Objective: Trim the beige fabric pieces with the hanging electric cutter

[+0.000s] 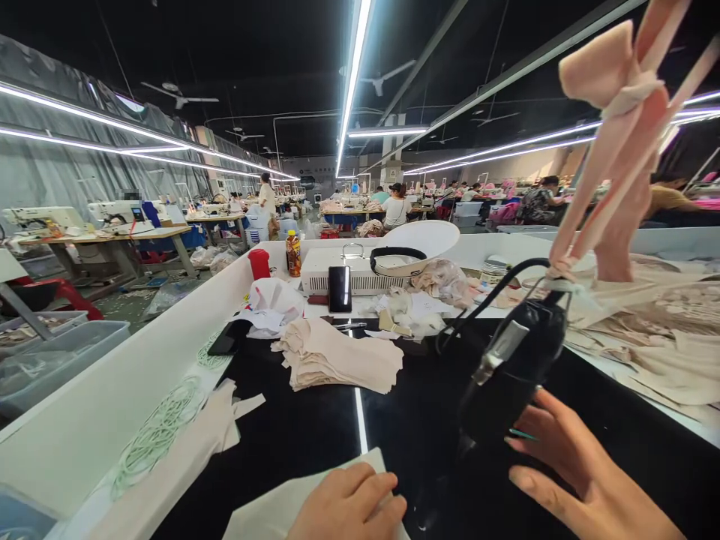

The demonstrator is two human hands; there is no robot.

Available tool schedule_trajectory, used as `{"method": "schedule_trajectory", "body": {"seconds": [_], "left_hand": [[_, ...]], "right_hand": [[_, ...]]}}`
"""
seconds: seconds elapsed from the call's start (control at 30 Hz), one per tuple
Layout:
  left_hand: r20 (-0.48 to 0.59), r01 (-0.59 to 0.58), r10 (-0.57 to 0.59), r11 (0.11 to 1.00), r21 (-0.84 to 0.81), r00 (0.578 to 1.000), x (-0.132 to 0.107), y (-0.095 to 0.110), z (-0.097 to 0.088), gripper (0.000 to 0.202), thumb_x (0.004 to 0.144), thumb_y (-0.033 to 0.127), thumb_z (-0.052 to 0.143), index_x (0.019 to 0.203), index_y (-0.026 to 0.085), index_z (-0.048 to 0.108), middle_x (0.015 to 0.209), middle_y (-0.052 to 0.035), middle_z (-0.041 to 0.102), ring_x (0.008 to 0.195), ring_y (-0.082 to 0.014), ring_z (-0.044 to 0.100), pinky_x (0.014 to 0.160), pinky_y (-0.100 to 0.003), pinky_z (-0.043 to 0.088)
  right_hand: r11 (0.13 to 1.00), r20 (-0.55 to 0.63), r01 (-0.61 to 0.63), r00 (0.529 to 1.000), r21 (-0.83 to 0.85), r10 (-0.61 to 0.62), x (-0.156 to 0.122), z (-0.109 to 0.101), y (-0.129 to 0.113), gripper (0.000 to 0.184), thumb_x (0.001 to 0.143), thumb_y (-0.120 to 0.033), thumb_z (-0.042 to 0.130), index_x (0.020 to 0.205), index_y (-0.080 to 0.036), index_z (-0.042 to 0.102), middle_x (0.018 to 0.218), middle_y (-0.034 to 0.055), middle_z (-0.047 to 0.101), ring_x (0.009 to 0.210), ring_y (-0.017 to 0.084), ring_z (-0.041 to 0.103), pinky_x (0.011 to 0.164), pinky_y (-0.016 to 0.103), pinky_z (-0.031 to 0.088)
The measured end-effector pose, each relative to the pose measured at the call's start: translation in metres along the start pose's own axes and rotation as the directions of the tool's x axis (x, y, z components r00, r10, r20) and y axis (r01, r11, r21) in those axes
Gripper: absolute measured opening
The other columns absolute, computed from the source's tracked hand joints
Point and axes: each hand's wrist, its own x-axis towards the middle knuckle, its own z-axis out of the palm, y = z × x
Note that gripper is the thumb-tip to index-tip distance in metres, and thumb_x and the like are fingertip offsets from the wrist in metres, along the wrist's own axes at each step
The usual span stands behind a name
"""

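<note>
My left hand (349, 504) lies on a pale cloth piece (281, 501) at the near edge of the black tabletop (427, 420), its fingers slightly bent and resting on top. At the right, a black hand tool (509, 375) with a metal lever and a thick black cable hangs from knotted pink fabric strips (630, 142). Beside its lower end is my right hand (568, 457), thumb and fingers apart; the tool partly hides the fingertips. A thin teal sliver shows by those fingers, too small to name. Beyond my left hand sits a stack of beige fabric pieces (343, 356).
Green cord coils (163, 427) and a long beige strip (196, 442) lie along the left wall. At the back are a phone (340, 289), a white vented box (320, 262), a drink bottle (293, 255) and a white visor (421, 244). Beige fabric (669, 330) heaps up right. People sit at sewing tables beyond.
</note>
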Motion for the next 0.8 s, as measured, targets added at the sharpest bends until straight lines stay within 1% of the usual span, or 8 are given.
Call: {"method": "schedule_trajectory", "body": {"seconds": [0.07,0.13,0.23,0.3,0.4,0.47,0.63,0.8], "left_hand": [[0.017,-0.01,0.009,1.0,0.013,1.0,0.006,-0.005,-0.005,0.044,0.117,0.045,0.035,0.111,0.021,0.072,0.114,0.0005,0.077,0.095,-0.0153,0.069,0.073,-0.026,0.054],[0.039,-0.024,0.023,1.0,0.015,0.999,0.011,-0.01,-0.009,0.047,0.117,0.047,0.032,0.11,0.02,0.07,0.114,0.0005,0.078,0.095,-0.0151,0.069,0.072,-0.027,0.052],[0.026,-0.016,0.016,1.0,0.012,1.0,0.013,-0.014,-0.01,0.055,0.118,0.048,0.024,0.108,0.02,0.07,0.111,0.0003,0.078,0.093,-0.0149,0.069,0.071,-0.028,0.049],[0.003,-0.013,0.012,1.0,0.013,1.0,0.013,-0.014,-0.007,0.059,0.118,0.048,0.019,0.108,0.02,0.07,0.109,0.0005,0.079,0.091,-0.0147,0.069,0.071,-0.028,0.048],[-0.032,-0.011,0.011,1.0,0.014,0.999,0.01,-0.012,-0.002,0.055,0.119,0.045,0.023,0.104,0.02,0.07,0.108,0.002,0.078,0.09,-0.014,0.068,0.07,-0.027,0.048],[-0.063,-0.001,0.003,1.0,0.027,0.998,0.009,-0.011,0.0,0.047,0.119,0.038,0.03,0.102,0.021,0.07,0.108,0.0027,0.078,0.091,-0.0136,0.068,0.07,-0.027,0.048],[-0.089,0.01,-0.007,0.999,0.032,0.996,0.004,-0.011,0.003,0.028,0.113,0.021,0.046,0.103,0.022,0.072,0.112,0.0036,0.078,0.095,-0.0123,0.069,0.074,-0.024,0.05],[0.0,-0.003,0.003,1.0,0.028,1.0,-0.006,-0.013,0.001,0.024,0.112,0.025,0.051,0.114,0.025,0.075,0.12,0.0024,0.078,0.105,-0.014,0.07,0.08,-0.023,0.054]], "right_hand": [[0.994,-0.04,0.003,0.999,0.105,0.001,0.016,0.014,-0.022,0.107,0.06,-0.063,0.093,0.152,-0.028,0.051,0.131,0.0185,0.073,0.109,0.04,0.077,0.084,0.046,0.068],[0.979,-0.024,0.068,0.998,0.193,-0.064,0.028,0.031,-0.046,0.111,0.059,-0.058,0.097,0.154,-0.033,0.045,0.141,0.0148,0.069,0.127,0.039,0.07,0.098,0.046,0.064],[0.939,0.006,0.144,0.988,0.314,-0.153,0.038,0.058,-0.078,0.089,0.072,-0.052,0.093,0.148,-0.035,0.048,0.133,0.0098,0.073,0.119,0.032,0.073,0.095,0.043,0.064],[0.92,-0.056,0.183,0.983,0.347,-0.174,0.04,0.074,-0.091,0.071,0.076,-0.049,0.092,0.136,-0.031,0.057,0.121,0.0073,0.076,0.104,0.029,0.076,0.088,0.041,0.065],[0.941,-0.148,0.205,0.974,0.269,-0.169,0.04,0.091,-0.098,0.044,0.081,-0.047,0.088,0.113,-0.027,0.065,0.102,0.0032,0.075,0.084,0.022,0.072,0.078,0.036,0.061],[0.946,-0.161,0.214,0.971,0.243,-0.178,0.038,0.099,-0.099,0.036,0.083,-0.045,0.087,0.105,-0.026,0.066,0.097,0.0018,0.073,0.078,0.02,0.069,0.073,0.034,0.059],[0.927,-0.135,0.233,0.97,0.294,-0.202,0.026,0.118,-0.102,0.038,0.08,-0.038,0.091,0.104,-0.026,0.063,0.086,-0.0021,0.071,0.065,0.015,0.065,0.063,0.028,0.057],[0.831,-0.029,0.222,0.97,0.51,-0.242,0.012,0.138,-0.104,0.03,0.093,-0.029,0.079,0.113,-0.029,0.056,0.082,-0.0053,0.067,0.059,0.013,0.061,0.055,0.026,0.054]]}}
